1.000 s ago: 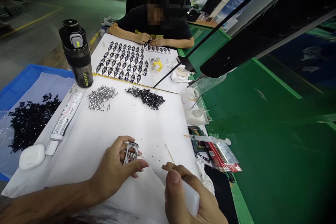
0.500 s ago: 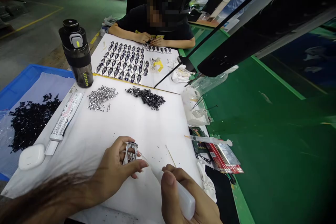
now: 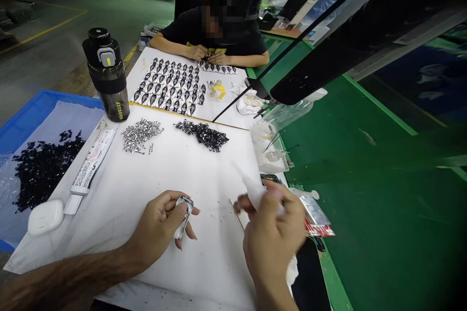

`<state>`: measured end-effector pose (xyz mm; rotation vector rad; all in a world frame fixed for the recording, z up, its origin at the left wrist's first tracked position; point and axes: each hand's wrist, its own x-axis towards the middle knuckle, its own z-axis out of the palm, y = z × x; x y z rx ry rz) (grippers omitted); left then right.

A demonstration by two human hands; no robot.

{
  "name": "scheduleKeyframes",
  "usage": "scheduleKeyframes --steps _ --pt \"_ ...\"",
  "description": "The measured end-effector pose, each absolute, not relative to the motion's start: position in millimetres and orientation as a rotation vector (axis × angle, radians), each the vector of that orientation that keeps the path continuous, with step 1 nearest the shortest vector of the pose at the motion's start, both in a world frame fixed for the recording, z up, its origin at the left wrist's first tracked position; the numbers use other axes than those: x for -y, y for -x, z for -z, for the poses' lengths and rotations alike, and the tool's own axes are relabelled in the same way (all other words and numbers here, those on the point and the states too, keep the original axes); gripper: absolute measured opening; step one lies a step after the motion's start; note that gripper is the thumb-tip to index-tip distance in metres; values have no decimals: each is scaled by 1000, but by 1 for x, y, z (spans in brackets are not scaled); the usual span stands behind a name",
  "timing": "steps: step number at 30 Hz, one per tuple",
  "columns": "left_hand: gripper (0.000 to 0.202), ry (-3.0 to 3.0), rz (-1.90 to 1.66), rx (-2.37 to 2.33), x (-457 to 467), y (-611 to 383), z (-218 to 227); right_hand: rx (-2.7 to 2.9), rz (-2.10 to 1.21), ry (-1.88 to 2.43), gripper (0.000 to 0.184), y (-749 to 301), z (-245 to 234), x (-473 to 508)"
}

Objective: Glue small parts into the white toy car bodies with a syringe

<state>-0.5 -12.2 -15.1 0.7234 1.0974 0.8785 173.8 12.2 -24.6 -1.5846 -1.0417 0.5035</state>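
Note:
My left hand [image 3: 160, 226] is closed round a small silver and black car-shaped part [image 3: 183, 215], holding it just above the white sheet [image 3: 189, 175]. My right hand [image 3: 272, 231] is smeared by motion to the right of it, fingers wrapped on a translucent white squeeze bottle [image 3: 255, 190] whose tip points up and left. A thin wooden stick [image 3: 237, 214] lies on the sheet between the hands.
Piles of silver parts [image 3: 140, 135] and black parts [image 3: 204, 134] lie farther back. A glue tube [image 3: 89, 167], white case [image 3: 45, 216], dark water bottle [image 3: 106, 75] and blue bin [image 3: 22, 124] sit left. Syringe and packets [image 3: 314, 211] right. A person [image 3: 215, 39] works at rows of parts [image 3: 170, 87].
My right hand has swung the squeeze bottle up and to the right, away from the part. My left hand has turned the part on edge and lowered it slightly.

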Motion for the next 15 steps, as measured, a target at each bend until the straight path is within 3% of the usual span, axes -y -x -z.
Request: scheduleKeyframes --steps 3,6,9,13,15 --pt "24 -716 -892 -1116 11 2 15 1262 -505 1789 47 -180 36 -33" --pt "21 -712 -910 -1123 11 3 13 1421 -503 1888 41 -182 44 -40" --pt "20 -687 -913 -1145 11 4 8 1440 -511 1883 36 -180 47 -39" --pt "18 -674 -932 -1163 14 3 -1 1392 -477 1818 54 -172 41 -23" --pt "18 -685 -935 -1172 16 3 -1 1300 -362 1626 55 -171 31 -7"
